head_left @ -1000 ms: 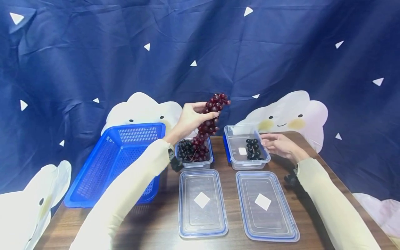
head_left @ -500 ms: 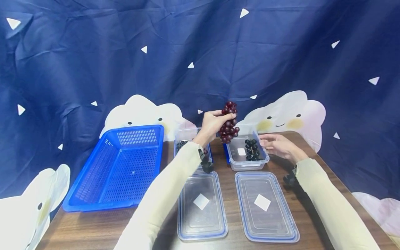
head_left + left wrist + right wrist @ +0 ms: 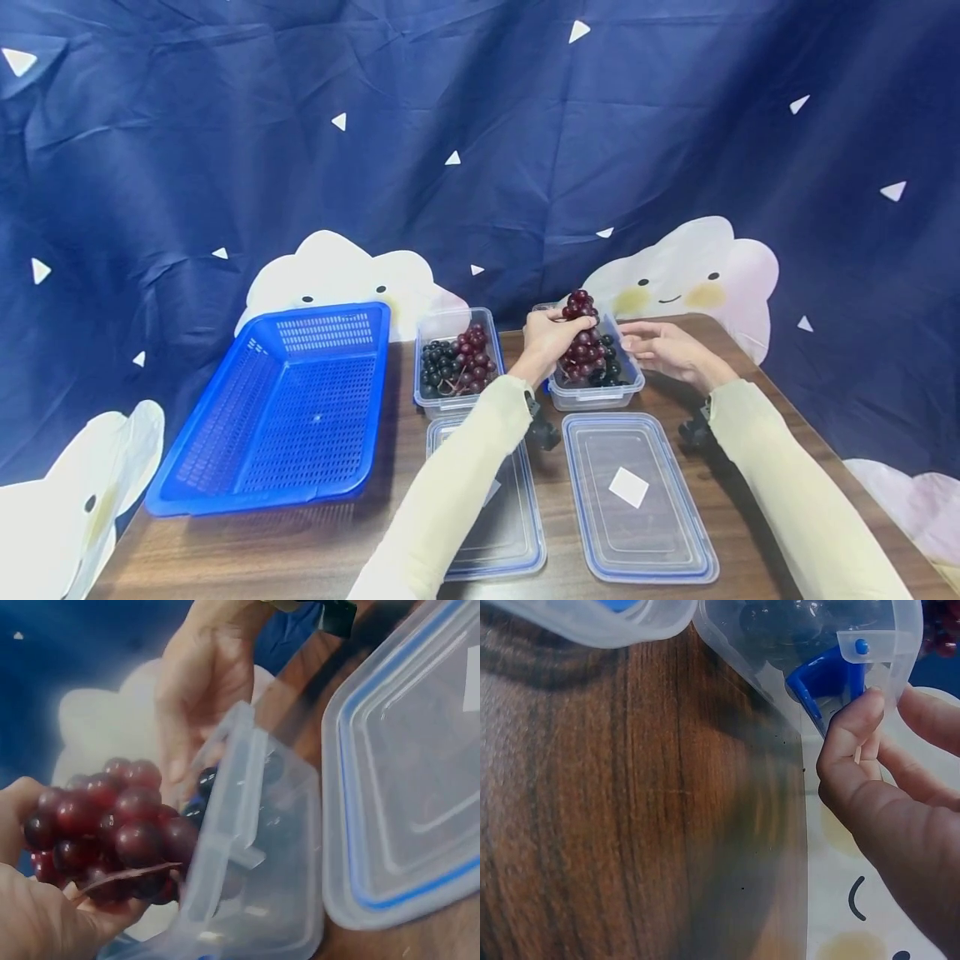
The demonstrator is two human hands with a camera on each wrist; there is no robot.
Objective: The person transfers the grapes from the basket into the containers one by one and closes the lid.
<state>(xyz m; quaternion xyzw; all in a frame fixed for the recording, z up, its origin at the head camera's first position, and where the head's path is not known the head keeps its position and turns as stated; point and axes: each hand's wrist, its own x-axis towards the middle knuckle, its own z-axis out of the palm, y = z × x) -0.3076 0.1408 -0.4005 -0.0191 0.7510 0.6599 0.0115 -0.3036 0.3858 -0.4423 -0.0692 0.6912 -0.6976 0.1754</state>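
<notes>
My left hand [image 3: 553,337] holds a bunch of dark red grapes [image 3: 583,350] over the right clear food container [image 3: 596,398]. Its lower grapes hang inside the container, beside a black bunch of grapes [image 3: 611,367]. In the left wrist view, thumb and fingers wrap round the red grapes [image 3: 112,825], and a brown stem shows. My right hand [image 3: 671,350] holds the container's right side. From the right wrist, its thumb is bent against the blue side latch [image 3: 829,679], with the other fingers near the rim; the fingertips are partly hidden.
The left food container [image 3: 457,404] holds black grapes [image 3: 438,367] and red grapes [image 3: 472,358]. Two clear lids lie in front: the right lid [image 3: 641,517] and the left lid [image 3: 506,533], partly under my left sleeve. A blue basket [image 3: 307,442] stands at the left on the wooden table [image 3: 225,554].
My left hand has carried the red grapes rightward from above the left container, then down into the right one. The right hand stays at the right container's side.
</notes>
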